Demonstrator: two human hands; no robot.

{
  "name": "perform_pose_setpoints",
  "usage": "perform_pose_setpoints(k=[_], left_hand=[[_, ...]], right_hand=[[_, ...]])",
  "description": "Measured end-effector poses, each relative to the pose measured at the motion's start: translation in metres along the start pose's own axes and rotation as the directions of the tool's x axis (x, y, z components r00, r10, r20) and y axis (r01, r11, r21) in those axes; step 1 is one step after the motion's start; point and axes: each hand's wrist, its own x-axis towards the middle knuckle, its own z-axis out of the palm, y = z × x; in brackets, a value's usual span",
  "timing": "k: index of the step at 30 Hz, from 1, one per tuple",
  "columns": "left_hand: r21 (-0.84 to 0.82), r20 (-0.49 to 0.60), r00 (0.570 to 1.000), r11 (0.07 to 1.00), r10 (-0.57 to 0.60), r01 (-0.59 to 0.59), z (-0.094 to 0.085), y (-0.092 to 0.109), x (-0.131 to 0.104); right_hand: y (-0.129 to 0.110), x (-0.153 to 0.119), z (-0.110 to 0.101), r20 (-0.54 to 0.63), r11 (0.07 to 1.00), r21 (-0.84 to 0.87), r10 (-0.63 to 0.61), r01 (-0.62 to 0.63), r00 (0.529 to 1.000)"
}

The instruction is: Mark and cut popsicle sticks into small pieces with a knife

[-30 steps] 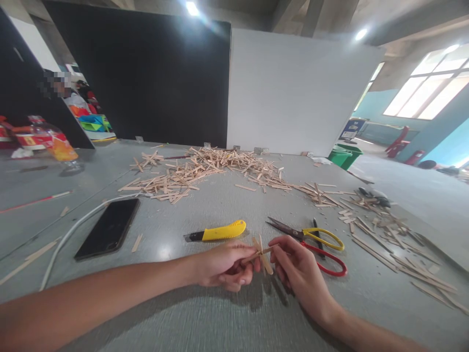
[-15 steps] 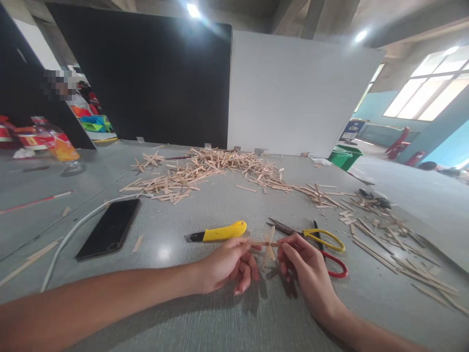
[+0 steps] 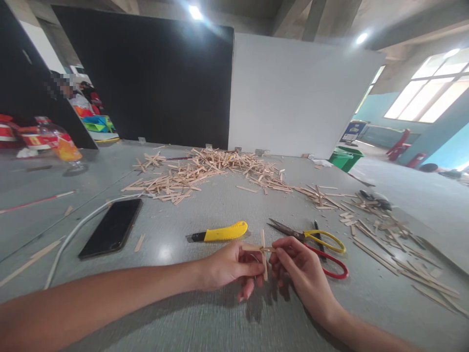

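Note:
Two thin wooden sticks joined as a cross (image 3: 263,240) hang just above the table between my hands. My left hand (image 3: 234,266) pinches the cross's left arm, its lower fingers curled loosely. On the right arm, the thumb and forefinger of my right hand (image 3: 300,266) are closed. Behind my left hand lies a yellow utility knife (image 3: 225,232) with its black tip to the left. Beyond my right hand rest scissors (image 3: 304,236) with one yellow and one red handle, blades apart. A black pen-like thing (image 3: 318,234) is partly hidden under them.
A heap of wooden sticks (image 3: 220,168) spreads along the back, with more strips (image 3: 395,244) on the right. A phone (image 3: 112,229) and a white cable (image 3: 62,254) lie left. A bottle (image 3: 62,144) stands farther back. Black (image 3: 154,78) and white (image 3: 293,93) panels rise behind.
The wooden cross has turned in my fingers, and its crossing stick now stands nearly straight up and down. My left thumb has moved down toward its lower end.

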Motion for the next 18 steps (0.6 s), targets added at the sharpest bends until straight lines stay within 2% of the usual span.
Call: perform_pose_setpoints(k=[6, 18], left_hand=[[0.022, -0.078, 0.995, 0.998, 0.057, -0.055, 0.0046, -0.0015, -0.002], [0.026, -0.13, 0.986, 0.994, 0.105, -0.102, 0.008, -0.0032, -0.0021]], right_hand=[[0.002, -0.0002, 0.0002, 0.037, 0.995, -0.089, -0.051, 0.054, 0.998], [0.0021, 0.0017, -0.0016, 0.089, 0.984, -0.174, -0.023, 0.039, 0.996]])
